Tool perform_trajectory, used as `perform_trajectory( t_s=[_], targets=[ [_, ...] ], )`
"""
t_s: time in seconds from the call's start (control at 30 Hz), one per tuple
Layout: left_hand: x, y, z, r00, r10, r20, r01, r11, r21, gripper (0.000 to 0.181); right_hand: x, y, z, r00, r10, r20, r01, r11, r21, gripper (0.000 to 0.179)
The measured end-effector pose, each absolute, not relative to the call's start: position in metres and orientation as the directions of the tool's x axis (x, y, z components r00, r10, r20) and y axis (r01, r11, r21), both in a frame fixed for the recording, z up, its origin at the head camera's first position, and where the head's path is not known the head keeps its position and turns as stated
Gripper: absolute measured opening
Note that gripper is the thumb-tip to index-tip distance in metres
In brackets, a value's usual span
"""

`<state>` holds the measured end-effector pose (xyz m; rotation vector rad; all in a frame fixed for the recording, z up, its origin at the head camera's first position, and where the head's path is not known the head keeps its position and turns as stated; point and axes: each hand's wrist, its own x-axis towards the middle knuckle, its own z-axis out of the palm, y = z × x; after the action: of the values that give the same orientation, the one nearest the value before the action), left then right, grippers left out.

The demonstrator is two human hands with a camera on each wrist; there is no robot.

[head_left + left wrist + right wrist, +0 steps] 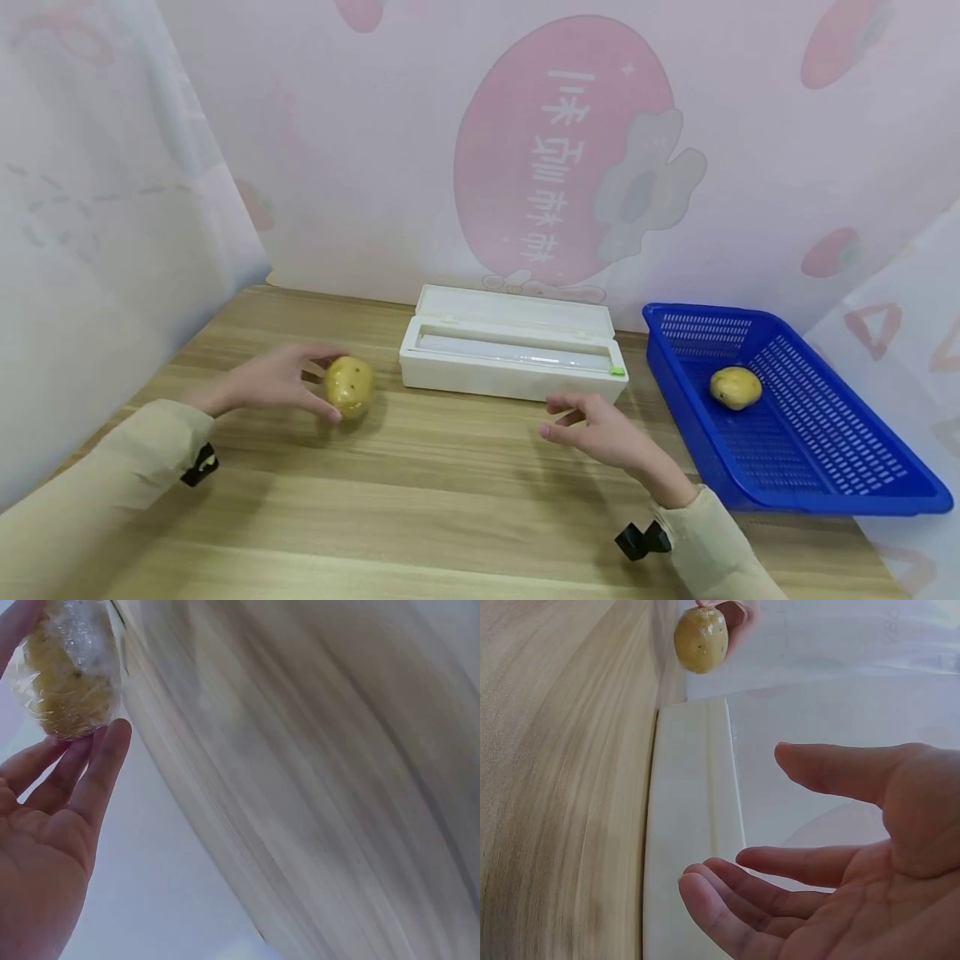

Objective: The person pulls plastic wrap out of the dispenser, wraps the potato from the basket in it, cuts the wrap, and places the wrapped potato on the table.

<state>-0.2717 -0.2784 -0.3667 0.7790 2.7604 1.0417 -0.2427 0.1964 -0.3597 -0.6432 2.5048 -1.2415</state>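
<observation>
My left hand [288, 382] grips a yellow potato [349, 387] between thumb and fingers, over the left part of the table. Clear plastic wrap covers this potato [71, 682], its creases showing in the left wrist view. My right hand [600, 429] holds nothing; its fingers are loosely bent in front of the right end of a white cling film box [480, 379]. The box's lid stands raised at the back, and a roll of film [517, 352] lies inside. In the right wrist view the right hand [840, 877] has thumb and fingers apart.
A blue plastic basket [697, 425] stands at the right of the wooden table [420, 492], with another potato [736, 388] inside. Behind the table hangs a pale printed curtain [360, 167]. A green piece [617, 370] sits at the box's right end.
</observation>
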Motion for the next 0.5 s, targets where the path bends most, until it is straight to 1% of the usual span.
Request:
perform_trajectory(
  t_s=[0.17,0.23,0.33,0.5],
  targets=[
    [-0.275,-0.323,-0.368,-0.907,0.418,0.041,0.361,0.726,0.585,0.105,-0.243,0.197,-0.361,-0.861,-0.506,-0.055,-0.255,0.522,-0.814,0.054],
    [-0.275,-0.337,-0.367,-0.915,0.402,0.014,0.335,0.741,0.582,0.106,-0.243,0.197,-0.362,-0.859,-0.508,-0.059,-0.251,0.519,-0.817,0.054],
    [-0.274,-0.356,-0.365,-0.917,0.399,-0.009,0.313,0.733,0.604,0.104,-0.243,0.196,-0.362,-0.857,-0.512,-0.068,-0.246,0.521,-0.817,0.054],
    [-0.275,-0.383,-0.364,-0.925,0.381,-0.013,0.289,0.724,0.626,0.104,-0.244,0.196,-0.362,-0.854,-0.515,-0.071,-0.248,0.523,-0.815,0.052]
  ],
)
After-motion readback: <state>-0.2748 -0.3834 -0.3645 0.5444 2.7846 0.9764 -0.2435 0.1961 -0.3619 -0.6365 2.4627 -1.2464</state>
